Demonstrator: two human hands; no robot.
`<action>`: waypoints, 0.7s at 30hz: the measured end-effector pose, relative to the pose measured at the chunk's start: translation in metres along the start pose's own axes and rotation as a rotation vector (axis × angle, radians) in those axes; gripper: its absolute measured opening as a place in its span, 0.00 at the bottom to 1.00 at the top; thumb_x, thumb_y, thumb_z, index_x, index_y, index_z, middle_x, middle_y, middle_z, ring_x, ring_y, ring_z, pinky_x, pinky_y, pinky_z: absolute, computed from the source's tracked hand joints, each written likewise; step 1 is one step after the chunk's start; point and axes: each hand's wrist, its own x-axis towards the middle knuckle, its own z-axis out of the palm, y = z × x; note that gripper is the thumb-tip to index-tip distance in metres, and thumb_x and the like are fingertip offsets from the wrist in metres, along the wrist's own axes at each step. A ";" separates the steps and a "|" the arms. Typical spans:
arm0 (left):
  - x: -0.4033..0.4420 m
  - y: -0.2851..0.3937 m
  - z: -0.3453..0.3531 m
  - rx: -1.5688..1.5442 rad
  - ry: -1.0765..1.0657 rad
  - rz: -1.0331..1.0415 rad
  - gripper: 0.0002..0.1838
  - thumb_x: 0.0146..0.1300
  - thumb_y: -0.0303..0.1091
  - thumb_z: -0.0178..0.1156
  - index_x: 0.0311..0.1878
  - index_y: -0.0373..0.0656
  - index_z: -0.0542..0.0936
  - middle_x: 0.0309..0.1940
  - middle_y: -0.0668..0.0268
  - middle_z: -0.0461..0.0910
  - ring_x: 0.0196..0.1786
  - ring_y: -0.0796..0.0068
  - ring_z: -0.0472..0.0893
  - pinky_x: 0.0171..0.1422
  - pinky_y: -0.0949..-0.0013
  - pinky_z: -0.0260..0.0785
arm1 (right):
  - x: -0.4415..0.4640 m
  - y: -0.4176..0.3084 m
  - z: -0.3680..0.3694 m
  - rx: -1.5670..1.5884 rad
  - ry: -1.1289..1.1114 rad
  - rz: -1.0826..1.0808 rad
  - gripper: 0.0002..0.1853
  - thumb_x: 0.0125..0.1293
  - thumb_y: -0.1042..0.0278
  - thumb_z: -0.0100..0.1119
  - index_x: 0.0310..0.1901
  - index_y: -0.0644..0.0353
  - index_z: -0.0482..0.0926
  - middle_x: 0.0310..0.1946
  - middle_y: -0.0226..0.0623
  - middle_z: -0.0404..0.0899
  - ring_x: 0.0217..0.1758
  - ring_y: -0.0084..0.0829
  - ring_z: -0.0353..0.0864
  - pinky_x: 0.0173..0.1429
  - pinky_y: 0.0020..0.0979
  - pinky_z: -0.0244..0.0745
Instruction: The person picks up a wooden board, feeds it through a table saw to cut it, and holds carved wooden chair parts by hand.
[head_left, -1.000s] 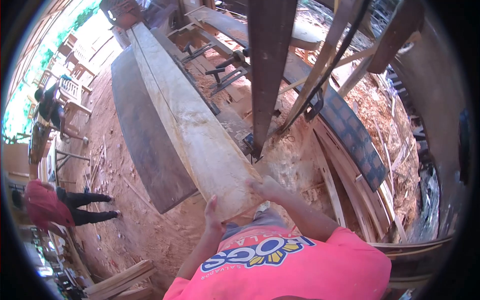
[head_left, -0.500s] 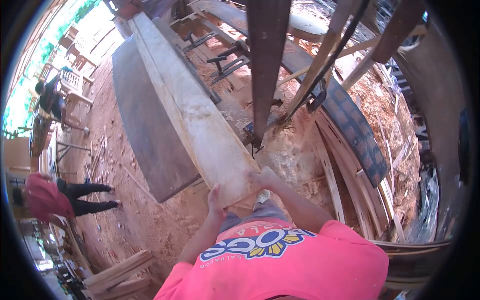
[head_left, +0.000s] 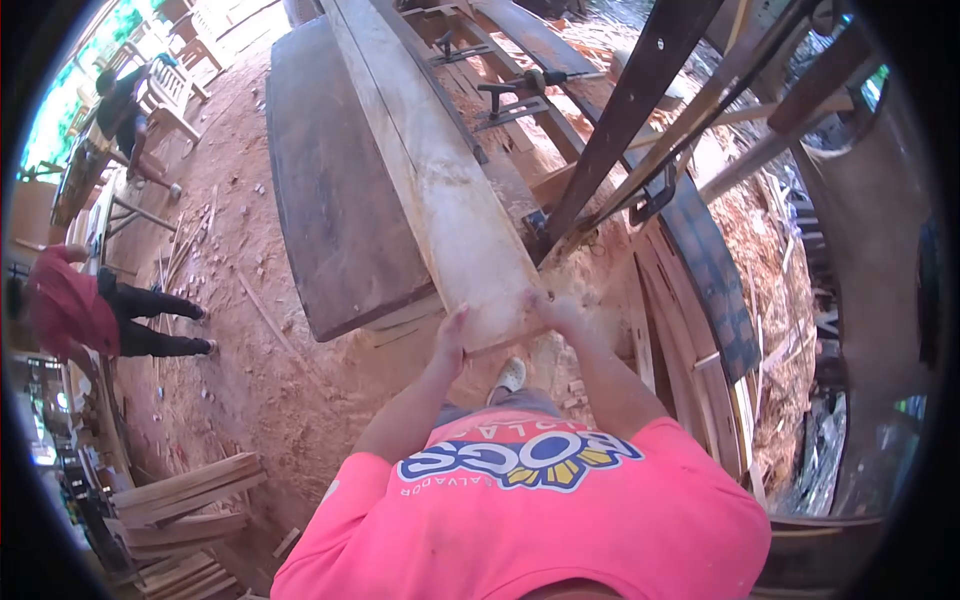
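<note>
A long, pale wooden plank (head_left: 455, 205) runs from just in front of me to the top of the view, with a dark lengthwise line on it. My left hand (head_left: 452, 338) grips the left edge at its near end, fingers mostly hidden beneath. Across from it, my right hand (head_left: 555, 312) is closed on the right corner of the same end. Left of the plank, and lower, lies a broad dark brown board (head_left: 345, 190). Metal bar clamps (head_left: 510, 95) are on the timbers at the right.
Dark upright timber (head_left: 625, 115) leans close on the right, beside curved wooden pieces (head_left: 690, 330). Wood shavings cover the ground (head_left: 250, 330). One person in a red shirt (head_left: 70, 300) stands at left; another person (head_left: 122, 115) is farther off near wooden chairs (head_left: 165, 95). Stacked wood (head_left: 185, 490) lies lower left.
The plank's near end and both hands are farther from my body and slightly to the right in view. My view has turned, so the dark upright now slants. Both hands keep their grip.
</note>
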 end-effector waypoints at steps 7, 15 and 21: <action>-0.004 0.043 -0.065 0.604 0.170 0.164 0.34 0.63 0.57 0.68 0.62 0.39 0.75 0.53 0.56 0.81 0.54 0.61 0.82 0.58 0.58 0.76 | -0.119 0.004 0.070 0.291 0.074 0.506 0.38 0.67 0.30 0.57 0.47 0.69 0.81 0.30 0.43 0.84 0.33 0.36 0.86 0.39 0.34 0.80; -0.022 0.208 -0.175 1.519 0.788 0.739 0.33 0.57 0.49 0.72 0.60 0.38 0.75 0.57 0.51 0.75 0.63 0.52 0.75 0.68 0.54 0.68 | -0.095 -0.017 0.165 0.072 0.214 0.319 0.35 0.73 0.35 0.53 0.41 0.71 0.82 0.30 0.48 0.83 0.33 0.39 0.85 0.33 0.38 0.76; 0.030 0.219 -0.231 1.303 0.793 0.751 0.45 0.64 0.53 0.68 0.74 0.36 0.60 0.71 0.42 0.64 0.75 0.42 0.63 0.79 0.50 0.57 | -0.098 -0.072 0.157 -0.157 0.289 0.318 0.40 0.74 0.35 0.48 0.46 0.80 0.81 0.39 0.65 0.84 0.49 0.58 0.85 0.51 0.49 0.76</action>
